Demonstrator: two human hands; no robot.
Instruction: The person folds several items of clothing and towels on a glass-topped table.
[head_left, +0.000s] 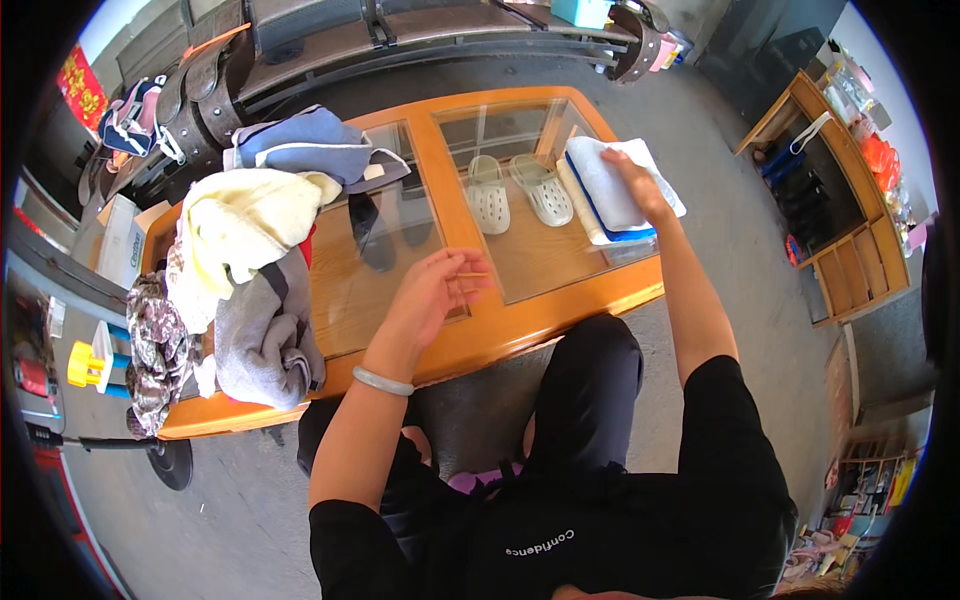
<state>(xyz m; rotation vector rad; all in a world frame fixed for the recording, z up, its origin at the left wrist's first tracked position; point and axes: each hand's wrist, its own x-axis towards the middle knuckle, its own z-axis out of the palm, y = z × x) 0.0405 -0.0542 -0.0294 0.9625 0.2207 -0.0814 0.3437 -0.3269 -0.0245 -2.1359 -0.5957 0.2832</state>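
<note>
My right hand (636, 180) rests on a folded light-blue towel (611, 184) that tops a small stack at the table's right end. Below it in the stack show a blue layer and a cream folded cloth (582, 204). Above the wooden frame of the glass-topped table (495, 322) is my left hand (446, 285), fingers loosely curled and apart, holding nothing. Left of it lies a loose heap: a pale yellow towel (244, 217), a grey garment (262, 337), a blue-grey garment with white piping (311, 142) and a camouflage-patterned cloth (157, 337).
Pale clogs (488, 196) show through the glass, beside the stack. A long bench (442, 30) runs behind the table. A wooden cabinet (862, 247) stands to the right. At the left are a cardboard box (120, 236) and a yellow, white and blue object (94, 364).
</note>
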